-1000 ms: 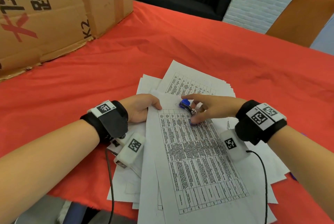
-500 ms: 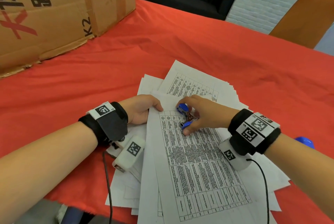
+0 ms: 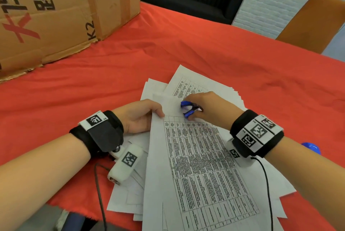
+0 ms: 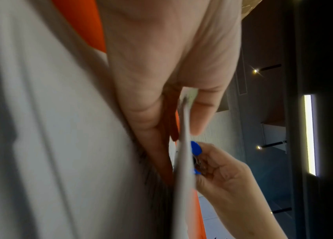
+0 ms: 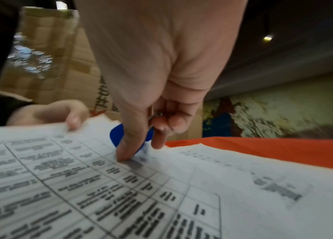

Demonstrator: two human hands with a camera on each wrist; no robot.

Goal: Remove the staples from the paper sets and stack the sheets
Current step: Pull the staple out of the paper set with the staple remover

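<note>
A printed paper set (image 3: 197,158) with a table on it lies on top of a loose pile of sheets (image 3: 128,193) on the red tablecloth. My left hand (image 3: 141,115) pinches its top left edge (image 4: 183,122), thumb on top. My right hand (image 3: 207,107) grips a blue staple remover (image 3: 188,108) and holds it down on the top of the sheet (image 5: 137,160), just right of the left hand. The remover's blue handles (image 5: 118,134) show between thumb and fingers. No staple can be made out.
A big cardboard box (image 3: 56,12) stands at the back left on the red table (image 3: 224,53). A second blue object (image 3: 311,147) peeks out behind my right wrist. An orange chair back (image 3: 309,21) is at the far right. Cables run from both wrist units.
My right hand has closed round the staple remover and shifted slightly left and up to the top edge of the sheet. The left hand keeps its pinch.
</note>
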